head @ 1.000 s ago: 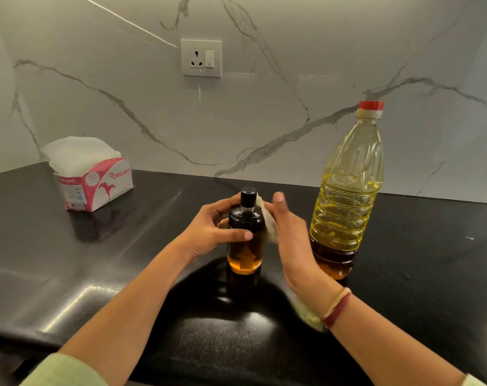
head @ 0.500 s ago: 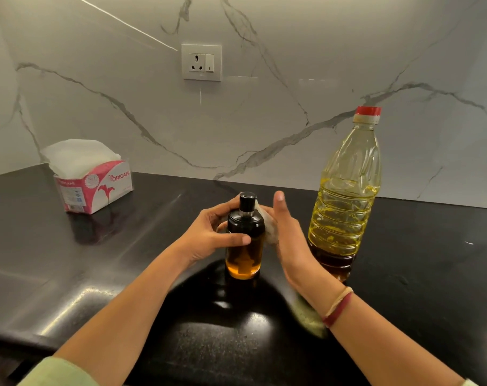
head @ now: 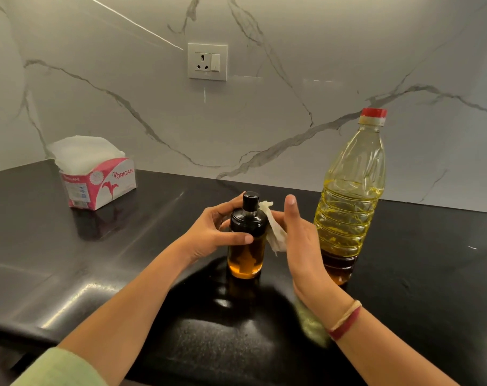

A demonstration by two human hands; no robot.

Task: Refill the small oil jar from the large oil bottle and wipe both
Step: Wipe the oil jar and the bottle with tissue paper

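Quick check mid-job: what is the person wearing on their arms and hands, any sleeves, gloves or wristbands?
No gloves or rings show on the left hand or right hand. Both forearms are bare. A pale green sleeve covers the left arm near the elbow. The right wrist carries two thin bands, one maroon, one cream. The right sleeve is out of view.

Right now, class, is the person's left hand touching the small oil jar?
Touching. The head view shows the left hand gripping the small oil jar, thumb pressed across its front.
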